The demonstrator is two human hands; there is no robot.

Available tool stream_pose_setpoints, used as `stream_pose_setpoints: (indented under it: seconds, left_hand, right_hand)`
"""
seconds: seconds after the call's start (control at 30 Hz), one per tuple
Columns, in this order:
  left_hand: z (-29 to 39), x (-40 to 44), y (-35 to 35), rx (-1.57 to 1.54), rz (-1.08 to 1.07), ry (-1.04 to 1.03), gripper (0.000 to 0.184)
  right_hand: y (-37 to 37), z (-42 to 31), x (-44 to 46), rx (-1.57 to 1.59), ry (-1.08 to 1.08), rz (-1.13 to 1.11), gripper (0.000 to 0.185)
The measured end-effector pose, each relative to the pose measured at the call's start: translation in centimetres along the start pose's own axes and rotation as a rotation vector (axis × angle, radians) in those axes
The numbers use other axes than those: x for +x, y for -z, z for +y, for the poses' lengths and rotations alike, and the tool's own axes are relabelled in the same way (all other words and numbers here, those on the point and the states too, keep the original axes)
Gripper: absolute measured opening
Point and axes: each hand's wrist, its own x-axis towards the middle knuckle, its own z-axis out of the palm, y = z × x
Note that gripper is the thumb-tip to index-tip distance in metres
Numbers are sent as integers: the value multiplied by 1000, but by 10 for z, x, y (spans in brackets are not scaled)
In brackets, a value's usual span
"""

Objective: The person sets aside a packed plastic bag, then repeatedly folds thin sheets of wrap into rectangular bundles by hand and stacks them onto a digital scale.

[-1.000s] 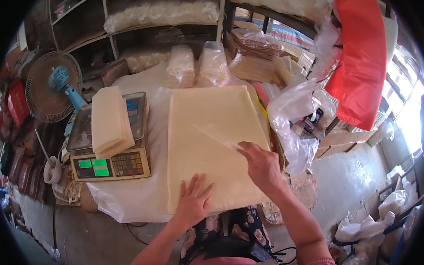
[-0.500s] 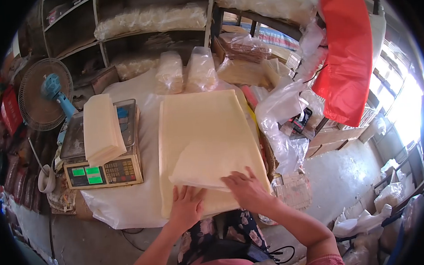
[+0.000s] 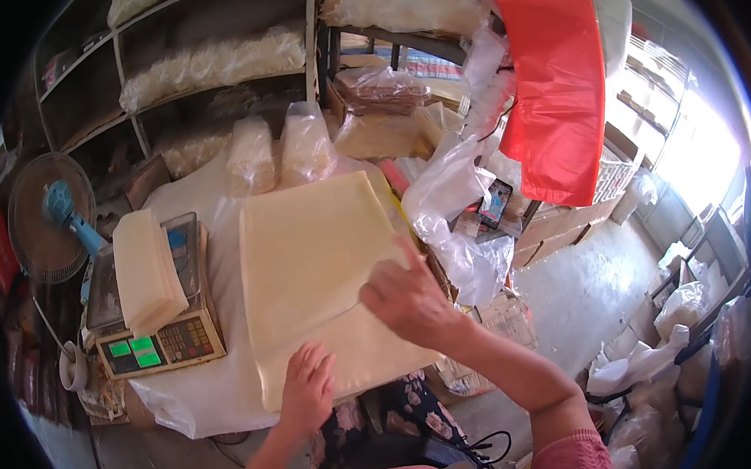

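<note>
A flat stack of thin, cream-coloured sheets (image 3: 317, 237) lies in front of me on the table. A faint slanting edge, perhaps of the top sheet, runs across its near half towards my right hand. My left hand (image 3: 308, 384) rests at the near left part of the stack, fingers stretched out and holding nothing. Over the right side of the stack is my right hand (image 3: 408, 304), its index finger extended and slightly blurred, the other fingers bent. Nothing shows clearly in it. A folded bundle of similar sheets (image 3: 147, 270) sits on the digital scale (image 3: 200, 334) to the left.
A fan (image 3: 52, 215) stands behind the scale. Clear-bagged bundles (image 3: 251, 156) stand beyond the stack, below shelves with more bags. A red plastic sheet (image 3: 554, 92) hangs at the right, near crumpled clear plastic (image 3: 441, 198) and a phone (image 3: 495, 202).
My view has turned right. The folded-over sheet now lies flatter. My right hand has shifted up the stack and its index finger has extended; my left hand has come away from the sheet's edge.
</note>
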Motion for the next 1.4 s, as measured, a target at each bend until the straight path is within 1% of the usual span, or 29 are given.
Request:
stream_pose_setpoints:
  seconds: [0.03,0.07,0.1,0.13,0.17,0.2,0.23,0.27,0.3,0.37,0.43,0.5,0.53,0.6,0.63,0.7,0.73,0.77,0.83,0.87,0.93,0.97,1.03,1.07,1.13,1.17,1.23,1.37,1.4]
  left_hand:
    - [11,5,10,3,-2,-9,46]
    - [30,13,22,93,171,-43,46]
    - [45,24,30,181,342,-74,47]
    - [55,44,31,245,547,0,37]
    - [48,53,35,242,546,-2,37]
    - [36,60,40,241,415,-36,31]
    - [28,65,39,240,285,-71,24]
    - [24,67,31,180,314,-47,18]
    - [24,68,29,179,315,-44,18]
    - [24,68,28,146,261,-124,20]
    - [24,64,23,145,290,-113,17]
    - [23,61,17,140,273,-172,19]
    - [23,61,15,166,283,-199,22]
    - [22,60,13,176,270,-242,23]
    - [21,61,12,187,258,-284,23]
    - [21,60,10,228,217,-325,20]
    - [21,60,9,266,172,-369,17]
    - [21,59,8,271,174,-368,17]
    - [21,60,8,327,119,-426,17]
    - [22,60,8,331,120,-424,17]
    - [23,60,11,359,77,-402,16]
    - [24,59,12,360,77,-399,16]
    - [24,59,14,365,90,-373,18]
    - [23,58,13,365,92,-372,18]
    - [20,56,10,343,166,-398,19]
    - [19,54,8,342,164,-395,19]
    - [19,52,5,308,92,-386,18]
    - [20,52,2,329,78,-393,18]
    - [20,50,1,326,71,-381,17]
  right_hand:
    - [-4,-4,6,-1,68,40,4]
    - [-6,-5,10,1,137,76,5]
    - [-6,-6,11,1,131,75,5]
    - [-5,-6,12,0,167,61,6]
    - [-5,-5,13,-2,207,48,7]
    - [-4,-2,12,-5,208,47,7]
    - [-3,2,8,66,190,81,8]
    - [-1,5,3,140,170,115,9]
    - [1,8,-5,142,172,114,9]
    - [5,16,-22,160,-317,327,11]
    - [-18,29,-49,405,-762,501,19]
    - [-52,53,-81,741,-1183,245,28]
    - [-65,59,-82,743,-1177,243,28]
    - [-78,67,-81,1317,-1426,4,45]
    - [-77,69,-70,1318,-1422,4,45]
    - [-74,71,-42,1565,-1399,11,50]
    - [-113,92,-52,1524,-1390,12,53]
    - [-123,98,-46,1528,-1385,11,53]
    - [-133,111,-25,1576,-1484,88,45]
    - [-129,113,-13,1578,-1480,87,45]
    - [-119,112,5,1365,-1528,25,29]
    - [-128,117,4,1366,-1526,22,29]
    - [-149,130,0,1275,-1466,35,21]
    - [-154,131,-2,1275,-1465,33,21]
    - [-162,131,-4,1306,-1459,139,21]
    - [-172,136,-8,1307,-1461,137,21]
    - [-184,148,-13,1577,-1511,83,20]
    - [-180,146,3,1585,-1458,84,20]
    - [-180,148,4,1435,-1388,23,22]
